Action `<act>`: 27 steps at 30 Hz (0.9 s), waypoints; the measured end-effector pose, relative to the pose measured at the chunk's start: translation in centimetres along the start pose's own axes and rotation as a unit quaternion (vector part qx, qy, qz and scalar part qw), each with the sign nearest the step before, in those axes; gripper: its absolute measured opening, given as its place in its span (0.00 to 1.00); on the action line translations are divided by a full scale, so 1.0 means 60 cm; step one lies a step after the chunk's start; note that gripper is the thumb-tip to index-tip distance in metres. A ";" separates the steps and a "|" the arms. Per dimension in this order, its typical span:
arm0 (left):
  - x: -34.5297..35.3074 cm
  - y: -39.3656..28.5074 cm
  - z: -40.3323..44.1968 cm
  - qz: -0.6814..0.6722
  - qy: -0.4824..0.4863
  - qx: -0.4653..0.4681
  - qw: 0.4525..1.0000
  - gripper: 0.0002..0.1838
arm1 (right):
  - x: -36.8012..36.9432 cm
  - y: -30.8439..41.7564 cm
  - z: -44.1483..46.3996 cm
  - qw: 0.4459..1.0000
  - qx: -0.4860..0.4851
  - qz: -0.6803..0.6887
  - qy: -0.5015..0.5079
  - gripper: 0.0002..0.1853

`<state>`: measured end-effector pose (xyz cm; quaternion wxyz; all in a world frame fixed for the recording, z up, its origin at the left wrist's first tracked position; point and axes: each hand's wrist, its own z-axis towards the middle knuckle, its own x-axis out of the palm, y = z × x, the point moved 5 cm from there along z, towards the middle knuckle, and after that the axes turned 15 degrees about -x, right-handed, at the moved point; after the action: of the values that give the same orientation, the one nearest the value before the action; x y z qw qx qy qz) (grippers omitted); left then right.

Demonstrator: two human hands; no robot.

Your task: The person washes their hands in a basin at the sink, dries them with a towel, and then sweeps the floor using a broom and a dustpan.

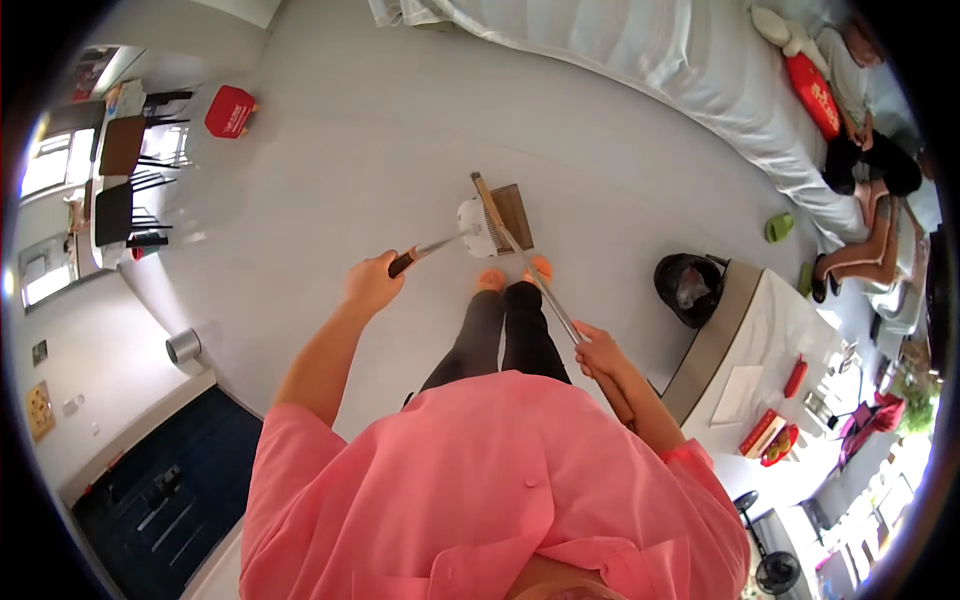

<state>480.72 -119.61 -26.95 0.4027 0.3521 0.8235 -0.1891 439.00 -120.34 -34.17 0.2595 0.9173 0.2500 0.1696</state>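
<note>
My left hand (375,283) is closed around the dark handle of a long-handled dustpan, whose white pan (474,218) is low in front of my feet. In my right hand (601,352) is the long metal shaft of a broom (545,288), its brown grip end running back along my forearm. The broom's narrow tan head (487,203) lies across the pan, beside a row of comb-like teeth. A flat brown panel (515,218) shows just right of it; I cannot tell whether it is bristles or part of the pan.
A red stool (230,111) stands far left, near dark chairs (116,212). A black bin (688,289) sits right, against a white-topped counter (740,375). A bed with white covers (640,50) lies ahead; a seated person (860,130) is at its right. A green slipper (779,227) lies nearby.
</note>
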 end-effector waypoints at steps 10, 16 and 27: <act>0.064 0.126 -0.076 -0.160 -0.048 -0.029 0.985 0.08 | -0.101 0.092 -0.052 0.985 -0.061 -0.143 -0.077 0.31; 0.083 0.255 -0.158 -0.223 -0.063 -0.130 0.964 0.07 | -0.190 0.140 0.129 0.956 -0.147 -0.166 -0.190 0.28; 0.140 0.496 -0.213 -0.346 -0.060 -0.252 0.902 0.10 | -0.062 0.160 0.448 0.949 -0.106 -0.165 -0.248 0.08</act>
<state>492.12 -88.15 -26.74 0.4355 -0.0803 0.8881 -0.1234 451.38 -140.01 -51.19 0.4338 0.8435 0.3058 -0.0829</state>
